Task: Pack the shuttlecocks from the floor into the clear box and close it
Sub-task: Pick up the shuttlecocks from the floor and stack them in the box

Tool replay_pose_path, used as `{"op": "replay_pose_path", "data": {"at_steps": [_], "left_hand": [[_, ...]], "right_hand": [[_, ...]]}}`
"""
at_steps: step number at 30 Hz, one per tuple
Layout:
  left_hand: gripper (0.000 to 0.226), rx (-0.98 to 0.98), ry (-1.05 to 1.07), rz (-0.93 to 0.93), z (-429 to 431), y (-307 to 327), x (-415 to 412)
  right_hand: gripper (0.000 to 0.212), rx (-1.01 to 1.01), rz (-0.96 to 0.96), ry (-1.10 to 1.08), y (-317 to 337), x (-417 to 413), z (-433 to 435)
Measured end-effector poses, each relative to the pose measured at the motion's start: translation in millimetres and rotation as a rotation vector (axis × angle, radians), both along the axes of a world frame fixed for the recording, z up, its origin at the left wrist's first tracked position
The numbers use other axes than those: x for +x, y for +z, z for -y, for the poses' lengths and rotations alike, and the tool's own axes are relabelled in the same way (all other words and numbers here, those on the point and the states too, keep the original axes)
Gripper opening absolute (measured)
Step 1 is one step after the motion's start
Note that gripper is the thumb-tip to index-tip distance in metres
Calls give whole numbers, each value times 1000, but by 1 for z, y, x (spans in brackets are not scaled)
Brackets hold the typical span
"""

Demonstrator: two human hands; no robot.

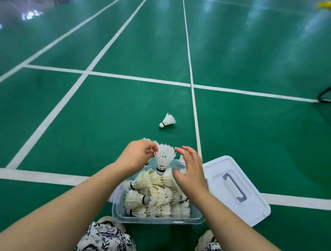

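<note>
Glossy green court floor (pixel 61 117) crossed by white lines (pixel 190 64), window glare at the far left corner. Near the front edge, clear box (pixel 160 220) full of white shuttlecocks (pixel 158 193), lid (pixel 235 187) flat on the floor touching its right side. Left hand (pixel 137 157) over the box's far end, pinching the feathers of an upright shuttlecock (pixel 163 157), cork down. Right hand (pixel 190 173) spread loosely, empty, just beside it. One lone shuttlecock (pixel 167 120) beyond the box. Yellow blur at far right hard to make out; black frame (pixel 330 92) cut off by the right edge.
</note>
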State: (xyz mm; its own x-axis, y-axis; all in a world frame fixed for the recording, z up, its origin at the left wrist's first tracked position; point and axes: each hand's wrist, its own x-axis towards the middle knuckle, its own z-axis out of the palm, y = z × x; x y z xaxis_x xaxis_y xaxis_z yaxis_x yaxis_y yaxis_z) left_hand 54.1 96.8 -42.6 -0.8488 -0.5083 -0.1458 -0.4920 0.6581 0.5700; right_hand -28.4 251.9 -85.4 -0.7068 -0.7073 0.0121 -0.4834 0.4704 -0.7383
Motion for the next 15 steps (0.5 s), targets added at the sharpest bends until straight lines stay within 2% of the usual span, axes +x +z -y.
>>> {"op": "replay_pose_path", "data": {"at_steps": [3, 5, 11, 15], "left_hand": [[17, -65, -68, 20, -13, 1, 9], [20, -109, -92, 30, -18, -1, 16], [54, -202, -119, 38, -24, -11, 36], [46, -219, -94, 37, -19, -17, 34]], "right_hand": [[28, 68, -142, 68, 6, 12, 0], [14, 62, -142, 61, 1, 19, -3], [19, 57, 179, -136, -19, 50, -10], [30, 188, 474, -104, -32, 63, -10]]}}
